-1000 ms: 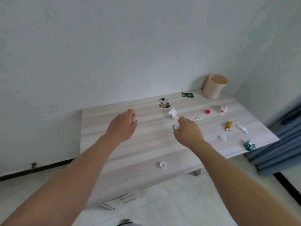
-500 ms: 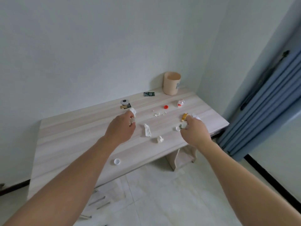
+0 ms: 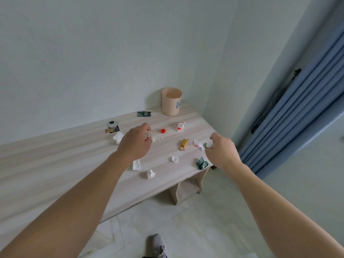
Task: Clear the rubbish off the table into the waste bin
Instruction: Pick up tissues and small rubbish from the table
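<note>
Left hand (image 3: 136,144) pinched on a small pale scrap (image 3: 148,134); right hand (image 3: 221,151) closed on a white scrap (image 3: 210,143). Waste bin (image 3: 171,101) far right on tabletop (image 3: 55,164). Carry both over rim, release inside; litter remains.

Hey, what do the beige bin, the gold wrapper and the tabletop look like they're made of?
Beige bin: probably matte plastic, smooth, thin-rimmed and uniform in colour.
Gold wrapper: likely metallic foil, shiny and crinkled.
Tabletop: pale wood-grain laminate or veneer, streaked, low sheen.
</note>
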Demonstrator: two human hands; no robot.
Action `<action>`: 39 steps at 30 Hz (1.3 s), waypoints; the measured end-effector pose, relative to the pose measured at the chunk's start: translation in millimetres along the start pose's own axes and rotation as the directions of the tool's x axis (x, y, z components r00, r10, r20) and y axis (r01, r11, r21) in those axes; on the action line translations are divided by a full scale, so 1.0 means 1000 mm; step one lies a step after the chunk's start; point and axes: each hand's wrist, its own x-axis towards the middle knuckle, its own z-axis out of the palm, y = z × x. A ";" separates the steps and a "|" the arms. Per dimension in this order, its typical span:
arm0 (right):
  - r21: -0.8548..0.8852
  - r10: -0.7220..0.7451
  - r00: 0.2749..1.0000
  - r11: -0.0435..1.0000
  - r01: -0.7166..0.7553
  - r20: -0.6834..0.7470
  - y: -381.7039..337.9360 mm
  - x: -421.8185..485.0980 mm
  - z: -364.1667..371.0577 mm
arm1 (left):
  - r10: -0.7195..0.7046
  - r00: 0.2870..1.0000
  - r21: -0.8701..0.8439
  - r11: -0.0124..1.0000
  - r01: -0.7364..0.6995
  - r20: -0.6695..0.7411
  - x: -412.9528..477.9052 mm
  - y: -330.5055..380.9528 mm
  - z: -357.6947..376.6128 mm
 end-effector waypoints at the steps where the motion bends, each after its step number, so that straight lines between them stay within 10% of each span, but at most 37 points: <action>1: -0.011 -0.004 1.000 1.000 0.004 -0.001 0.004 0.013 0.000 | -0.002 1.000 -0.005 1.000 0.002 -0.008 0.012 -0.001 0.007; 20: -0.006 -0.029 1.000 1.000 0.029 0.003 0.052 0.238 0.001 | -0.089 0.996 -0.029 0.996 0.089 0.005 0.206 0.002 0.075; 39: 0.145 -0.360 0.906 0.931 0.334 0.223 0.085 0.504 0.041 | -0.417 0.909 0.106 0.904 0.414 0.001 0.389 0.013 0.163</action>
